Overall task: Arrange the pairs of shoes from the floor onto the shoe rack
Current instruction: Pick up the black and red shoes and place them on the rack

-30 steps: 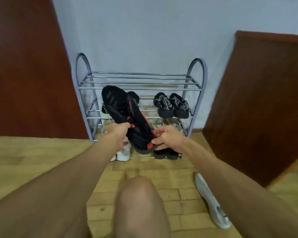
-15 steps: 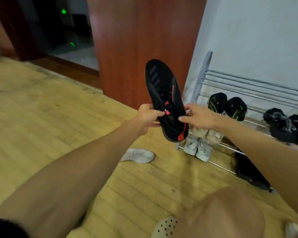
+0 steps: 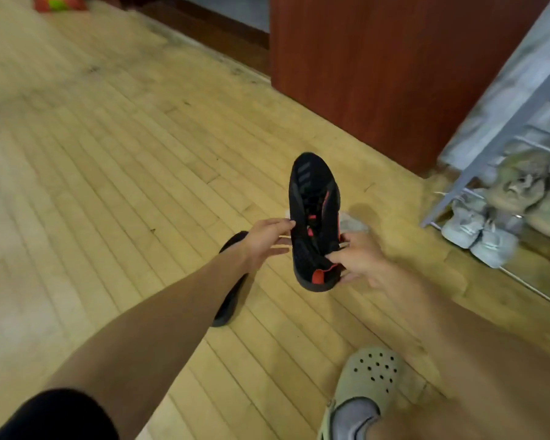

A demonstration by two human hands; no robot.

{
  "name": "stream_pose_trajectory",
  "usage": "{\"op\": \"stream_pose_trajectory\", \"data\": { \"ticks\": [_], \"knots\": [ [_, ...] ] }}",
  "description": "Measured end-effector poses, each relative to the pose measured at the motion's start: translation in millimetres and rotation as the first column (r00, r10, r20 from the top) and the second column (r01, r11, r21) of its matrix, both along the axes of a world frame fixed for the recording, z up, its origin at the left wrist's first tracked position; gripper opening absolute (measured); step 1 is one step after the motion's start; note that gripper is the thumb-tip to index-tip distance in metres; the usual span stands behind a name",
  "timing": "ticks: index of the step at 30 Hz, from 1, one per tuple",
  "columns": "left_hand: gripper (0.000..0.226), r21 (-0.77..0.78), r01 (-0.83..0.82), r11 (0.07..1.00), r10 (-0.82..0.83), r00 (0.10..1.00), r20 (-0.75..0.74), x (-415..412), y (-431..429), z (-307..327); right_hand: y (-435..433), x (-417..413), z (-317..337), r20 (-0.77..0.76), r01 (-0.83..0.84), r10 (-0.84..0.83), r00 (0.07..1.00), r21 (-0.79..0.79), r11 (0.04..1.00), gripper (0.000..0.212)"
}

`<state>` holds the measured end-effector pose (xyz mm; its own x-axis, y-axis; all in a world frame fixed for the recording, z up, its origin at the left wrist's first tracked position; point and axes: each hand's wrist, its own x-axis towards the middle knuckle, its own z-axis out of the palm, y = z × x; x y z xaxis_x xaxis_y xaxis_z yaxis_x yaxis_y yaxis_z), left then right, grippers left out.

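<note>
Black shoe (image 3: 311, 217) with red trim, held in the air over the wood floor (image 3: 140, 185). Its toe points far and its heel near, so the long axis runs near-far.

- Right hand (image 3: 359, 265): fingers curled round the heel end, carrying the shoe.
- Left hand (image 3: 264, 241): fingers straight, tips just touching the shoe's left side. It is not gripping.
- Mate (image 3: 231, 304): a second black shoe on the floor, directly under the left wrist and forearm and partly hidden by them. Its long axis also runs roughly near-far. It lies near-left of the held shoe.
- White shoe (image 3: 354, 221): on the floor behind the held shoe, mostly hidden.
- Rack (image 3: 477, 173): at the right edge, well apart from both hands, with pale shoes on its lower tiers.

Judgement: the left hand is free and much nearer the mate, which sits just below it, so a straight drop would reach it. The rack lies on the right hand's side, so the pair would then travel rightward.
</note>
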<state>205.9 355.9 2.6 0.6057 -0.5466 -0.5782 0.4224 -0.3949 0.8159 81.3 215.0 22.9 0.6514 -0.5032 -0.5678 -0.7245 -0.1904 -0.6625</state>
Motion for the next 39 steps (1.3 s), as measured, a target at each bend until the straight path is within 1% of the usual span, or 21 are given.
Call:
{"op": "stream_pose_trajectory", "data": {
  "ticks": [1,2,3,5,6,7,8,10,12,14,16,19,22,23,25,27,30,33,36,37,39],
  "knots": [
    [0.040,0.054,-0.041,0.998,0.043,0.999,-0.029,-0.4,10.5,-18.7,4.7,-1.8,-16.9,-0.031,0.010,-0.009,0.999,0.016,1.000,0.022],
    [0.039,0.156,-0.068,0.985,0.071,0.997,-0.017,-1.3,21.4,-37.9,7.5,-4.7,-34.4,-0.059,0.020,-0.019,0.998,0.020,1.000,0.022],
    [0.037,0.294,-0.064,0.954,0.053,0.998,0.046,-1.5,33.1,-57.1,9.5,-9.0,-50.1,-0.087,0.026,-0.024,0.996,0.014,1.000,0.023],
    [0.038,0.584,-0.050,0.810,-0.109,0.966,0.234,2.5,60.4,-87.6,12.1,-18.2,-82.0,-0.138,0.005,-0.013,0.990,-0.057,0.998,0.028],
    [0.041,0.656,-0.097,0.748,-0.158,0.935,0.318,7.0,74.2,-100.0,14.6,-24.0,-94.1,-0.166,-0.020,0.002,0.986,-0.109,0.994,0.028],
    [0.045,0.691,-0.159,0.706,-0.138,0.925,0.353,11.9,86.8,-113.6,16.2,-29.5,-104.5,-0.193,-0.040,0.010,0.981,-0.149,0.988,0.028],
    [0.050,0.712,-0.211,0.670,-0.087,0.930,0.358,15.9,98.2,-126.3,18.0,-34.2,-115.2,-0.219,-0.054,0.017,0.976,-0.166,0.985,0.027],
    [0.054,0.744,-0.264,0.614,0.063,0.956,0.287,18.5,113.9,-147.1,22.2,-42.6,-131.2,-0.276,-0.080,0.033,0.961,-0.159,0.984,0.025],
    [0.048,0.741,-0.271,0.614,0.195,0.962,0.191,11.2,119.9,-159.9,26.0,-50.0,-142.2,-0.323,-0.094,0.047,0.945,-0.131,0.987,0.021],
    [0.043,0.705,-0.331,0.628,0.271,0.941,0.200,3.1,120.5,-170.6,27.6,-56.6,-148.3,-0.360,-0.112,0.070,0.930,-0.098,0.989,0.017],
    [0.040,0.697,-0.337,0.633,0.294,0.937,0.186,-3.6,119.9,-183.2,27.9,-63.9,-151.1,-0.385,-0.094,0.063,0.921,-0.062,0.994,0.012],
    [0.036,0.646,-0.329,0.689,0.380,0.923,0.064,-20.0,111.3,-195.0,23.7,-71.6,-155.5,-0.397,-0.012,0.017,0.918,0.013,1.000,0.022],
    [0.013,0.555,-0.327,0.765,0.441,0.894,-0.082,-43.6,91.5,-188.1,21.0,-71.0,-147.9,-0.414,0.088,-0.052,0.909,0.068,0.994,0.034],
    [0.011,0.521,-0.333,0.786,0.456,0.882,-0.123,-49.9,85.2,-186.0,20.8,-71.1,-144.5,-0.427,0.112,-0.062,0.902,0.091,0.990,0.037],
    [0.016,0.469,-0.363,0.805,0.492,0.851,-0.184,-58.1,76.0,-182.2,21.3,-70.0,-135.1,-0.433,0.112,-0.069,0.899,0.077,0.991,0.039],
    [0.018,0.427,-0.404,0.809,0.531,0.815,-0.233,-63.7,69.0,-172.8,22.3,-69.3,-124.7,-0.420,0.087,-0.053,0.906,0.060,0.994,0.035],
    [0.018,0.383,-0.448,0.808,0.555,0.797,-0.239,-69.3,62.4,-158.4,24.7,-72.1,-103.9,-0.425,0.060,-0.025,0.905,0.070,0.996,0.034],
    [0.017,0.356,-0.473,0.806,0.558,0.809,-0.187,-72.9,51.3,-139.8,18.6,-81.0,-81.1,-0.428,-0.001,-0.023,0.903,-0.056,0.998,0.035],
    [0.020,0.279,-0.494,0.823,0.545,0.826,-0.146,-72.3,34.4,-116.4,1.0,-92.5,-58.6,-0.413,-0.012,-0.041,0.910,-0.123,0.992,0.033],
    [0.022,0.249,-0.488,0.836,0.529,0.839,-0.130,-71.1,27.9,-105.2,-7.8,-95.4,-50.5,-0.399,0.003,-0.055,0.915,-0.129,0.992,0.033],
    [0.023,0.190,-0.451,0.872,0.473,0.877,-0.090,-68.3,13.4,-79.8,-27.8,-101.9,-32.5,-0.343,0.083,-0.118,0.932,-0.115,0.990,0.034]
  ]
}}
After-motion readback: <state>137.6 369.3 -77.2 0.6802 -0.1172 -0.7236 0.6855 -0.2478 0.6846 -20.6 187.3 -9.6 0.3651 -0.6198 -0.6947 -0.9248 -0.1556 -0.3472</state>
